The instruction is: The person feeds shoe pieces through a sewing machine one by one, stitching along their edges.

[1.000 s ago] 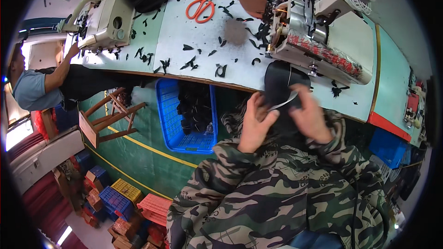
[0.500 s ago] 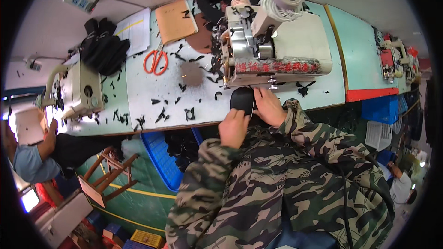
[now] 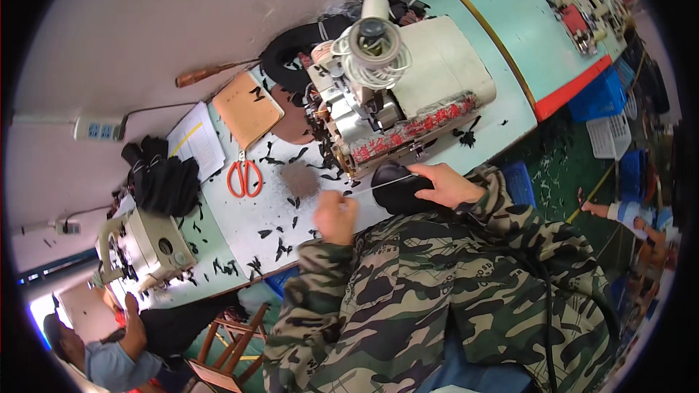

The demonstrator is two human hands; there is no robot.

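Note:
Just in front of the sewing machine (image 3: 404,94), a black rounded fabric piece (image 3: 397,193) is held at the table's front edge. My right hand (image 3: 445,185) grips its right side, thumb and fingers closed on it. A thin pale cord (image 3: 371,187) runs across the fabric from the right fingertips toward my left hand (image 3: 336,217). That hand is closed and slightly blurred, apart from the fabric on its left, and the cord's end seems pinched in it. Part of the fabric is hidden under my right fingers.
Orange-handled scissors (image 3: 245,177), a tan notebook (image 3: 247,109) and white paper sheets (image 3: 198,142) lie to the left, among black scraps. A dark cloth bundle (image 3: 162,178) sits beside a second machine (image 3: 149,251). A co-worker (image 3: 116,349) is at the lower left; blue crates (image 3: 597,94) stand right.
My left hand has left the fabric and moved leftward, drawing the pale cord out. My right hand remains on the fabric, now tilted. The whole view has turned and shifted.

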